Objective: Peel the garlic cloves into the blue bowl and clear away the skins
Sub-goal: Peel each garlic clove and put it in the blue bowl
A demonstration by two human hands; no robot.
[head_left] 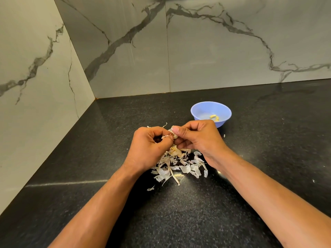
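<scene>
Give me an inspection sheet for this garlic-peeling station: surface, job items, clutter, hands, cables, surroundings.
Surface: black speckled counter, glossy.
Job items: blue bowl right of centre, peeled cloves inside; one clove held above the skins.
Clutter: heap of skins under the hands; stray flecks to the right.
Hands: left hand pinches a skin strip; right hand grips the clove with its fingers.
Cables: nothing seen.
Surroundings: marble-veined walls meeting in a corner.
</scene>
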